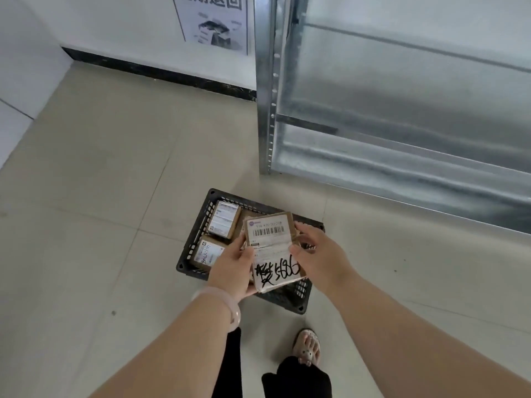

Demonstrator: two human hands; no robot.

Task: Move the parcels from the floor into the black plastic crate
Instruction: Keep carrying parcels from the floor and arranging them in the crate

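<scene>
Head view: left hand (232,271) and right hand (319,254) grip opposite edges of a labelled cardboard parcel (273,248). Beneath both hands sits the black plastic crate (189,248), with two parcels (225,218) beyond the left hand.

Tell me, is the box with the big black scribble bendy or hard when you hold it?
Probably hard: the box shows straight edges and a flat top while the left hand and right hand grip only its sides. It seems light, held over the crate by fingers alone. Flat sides mean it shouldn't roll.
</scene>
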